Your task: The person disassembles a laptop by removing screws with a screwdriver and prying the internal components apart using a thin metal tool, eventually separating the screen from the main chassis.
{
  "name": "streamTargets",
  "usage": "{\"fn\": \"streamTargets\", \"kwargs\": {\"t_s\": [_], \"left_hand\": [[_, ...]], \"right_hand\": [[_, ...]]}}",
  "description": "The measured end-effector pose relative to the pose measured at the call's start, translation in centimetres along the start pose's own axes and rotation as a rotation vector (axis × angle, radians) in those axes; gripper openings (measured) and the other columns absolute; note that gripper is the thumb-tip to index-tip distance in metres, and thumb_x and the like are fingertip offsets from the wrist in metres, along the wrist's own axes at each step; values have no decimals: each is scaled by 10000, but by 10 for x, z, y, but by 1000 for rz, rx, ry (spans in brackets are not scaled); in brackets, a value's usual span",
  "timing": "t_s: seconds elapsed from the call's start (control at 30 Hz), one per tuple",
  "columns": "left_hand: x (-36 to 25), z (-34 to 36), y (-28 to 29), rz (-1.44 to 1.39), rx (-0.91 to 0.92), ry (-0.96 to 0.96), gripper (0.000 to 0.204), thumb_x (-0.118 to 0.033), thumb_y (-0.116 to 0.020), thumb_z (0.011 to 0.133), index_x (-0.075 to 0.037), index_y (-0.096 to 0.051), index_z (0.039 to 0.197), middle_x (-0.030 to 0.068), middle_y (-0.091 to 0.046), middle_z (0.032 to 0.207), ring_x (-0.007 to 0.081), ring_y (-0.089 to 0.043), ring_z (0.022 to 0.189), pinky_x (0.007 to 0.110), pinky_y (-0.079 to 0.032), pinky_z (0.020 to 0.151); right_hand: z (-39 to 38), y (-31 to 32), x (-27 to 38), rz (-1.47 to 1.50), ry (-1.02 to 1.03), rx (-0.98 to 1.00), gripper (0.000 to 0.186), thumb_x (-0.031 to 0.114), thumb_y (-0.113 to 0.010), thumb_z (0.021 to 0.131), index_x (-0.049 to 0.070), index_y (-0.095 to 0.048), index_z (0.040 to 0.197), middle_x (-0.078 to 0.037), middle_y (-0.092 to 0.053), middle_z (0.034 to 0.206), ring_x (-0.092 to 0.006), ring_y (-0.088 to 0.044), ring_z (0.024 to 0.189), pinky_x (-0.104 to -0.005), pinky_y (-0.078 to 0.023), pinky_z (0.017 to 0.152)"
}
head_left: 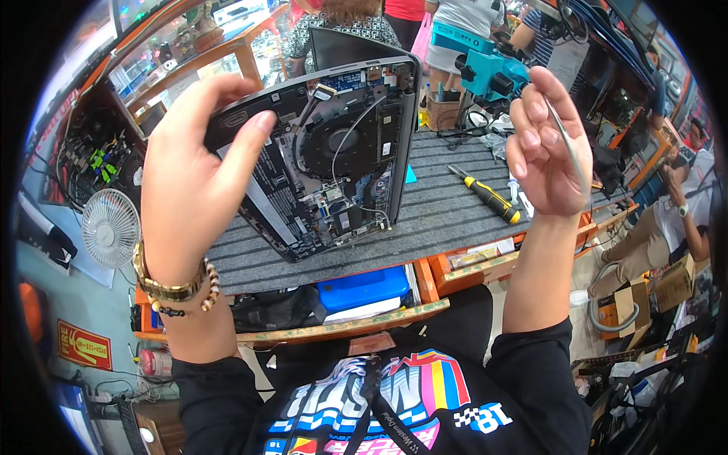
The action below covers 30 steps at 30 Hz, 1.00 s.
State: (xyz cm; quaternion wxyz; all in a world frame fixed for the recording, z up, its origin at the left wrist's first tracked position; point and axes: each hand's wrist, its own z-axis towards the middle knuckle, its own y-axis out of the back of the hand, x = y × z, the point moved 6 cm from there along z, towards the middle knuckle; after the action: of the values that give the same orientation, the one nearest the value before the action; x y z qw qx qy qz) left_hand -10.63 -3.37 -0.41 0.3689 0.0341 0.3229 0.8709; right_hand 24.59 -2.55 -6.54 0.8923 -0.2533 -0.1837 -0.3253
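An opened laptop (pixel 334 167) stands tilted on its edge on the grey striped mat (pixel 303 273). Its inside faces me, with a black fan (pixel 337 148), a battery (pixel 269 189), circuit boards and a loose grey cable showing. The dark screen part (pixel 364 51) rises behind it. My left hand (pixel 193 163) grips the laptop's upper left edge between thumb and fingers. Raised to the right, apart from the laptop, my right hand (pixel 553 152) holds a slim silver tool (pixel 563 135), perhaps tweezers, lying along the palm. Its lower end passes behind the wrist side.
A yellow-and-black screwdriver (pixel 489 199) lies on the mat at right. Behind it stands a teal clamp-like device (pixel 485 68) among cables. Open drawers (pixel 364 322) below the front edge hold a blue case (pixel 364 290). A white fan (pixel 111 227) is at left; people stand beyond the table.
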Motion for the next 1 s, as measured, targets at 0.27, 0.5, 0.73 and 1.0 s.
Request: {"fn": "streamTargets", "kwargs": {"t_s": [0.27,0.5,0.73,1.0], "left_hand": [[-53,24,-52,200,7,-326,230,-143,-848,928,-65,-758,1125,128,-762,1209,350,-720,1154,473,-519,1076],[-64,22,-85,280,-107,-377,151,-175,-867,894,-94,-776,983,80,-716,1233,312,-701,1167,601,-423,1212],[-65,22,-86,253,-91,-381,170,-81,-849,858,-36,-751,989,114,-718,1191,333,-702,1135,507,-512,1083],[-65,25,-85,206,-71,-375,171,-65,-839,856,6,-741,975,152,-720,1178,369,-723,1067,482,-576,962]], "right_hand": [[6,-4,-33,-862,60,-66,361,121,-605,1185,-104,-674,1458,-125,-707,1105,-149,-692,877,-326,-639,735],[16,-10,-48,-1019,152,-64,212,28,-813,1035,-42,-753,1225,-99,-823,1051,-160,-811,968,-290,-656,864],[25,-29,-44,-1377,340,205,220,-72,-842,922,-9,-808,1129,-139,-805,1059,-238,-789,917,-335,-638,835],[28,-36,-45,-1458,430,267,247,-48,-865,899,3,-804,1133,-159,-799,1057,-307,-788,932,-362,-634,829]]}}
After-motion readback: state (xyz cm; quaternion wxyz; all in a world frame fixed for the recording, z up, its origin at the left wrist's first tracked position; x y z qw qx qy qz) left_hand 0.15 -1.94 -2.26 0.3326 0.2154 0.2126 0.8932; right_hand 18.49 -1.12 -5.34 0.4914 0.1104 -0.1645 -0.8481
